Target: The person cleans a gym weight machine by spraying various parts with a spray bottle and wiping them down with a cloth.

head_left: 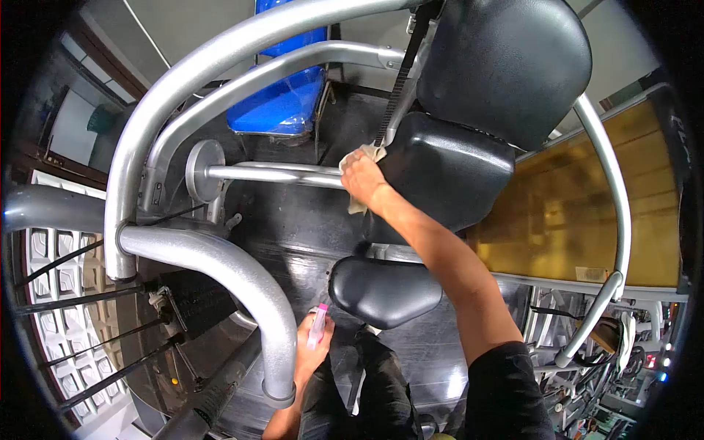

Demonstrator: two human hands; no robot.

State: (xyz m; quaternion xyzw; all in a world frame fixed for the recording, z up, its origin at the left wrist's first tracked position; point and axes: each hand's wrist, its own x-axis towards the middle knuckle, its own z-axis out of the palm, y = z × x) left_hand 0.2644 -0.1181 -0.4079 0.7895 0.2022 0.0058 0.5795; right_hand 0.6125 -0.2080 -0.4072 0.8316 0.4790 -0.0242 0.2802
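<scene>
A view from above onto a gym weight machine with thick grey steel tubing and black padded cushions. The person's right hand [363, 180] reaches forward with the arm stretched out. Its fingers are closed on a pale cloth [356, 204], which it presses against the left edge of the black back pad [447, 172], just where a horizontal steel bar [275, 174] meets the pad. Part of the cloth peeks out above the knuckles and part hangs below the wrist. A larger black upper pad [506, 66] sits above the back pad, and a rounded black seat [385, 292] lies below it, near the person's legs. The left hand [309, 350] is held low and close to the body, beside the left edge of the seat. It is wrapped around a small spray bottle [317, 328] with a pink top, held upright. A curved grey frame tube [220, 257] arcs just left of that hand. Beyond the machine, near the top, stands a blue bench [282, 103] on the dark floor [293, 220]. An amber glass panel [579, 205] fills the right side.
</scene>
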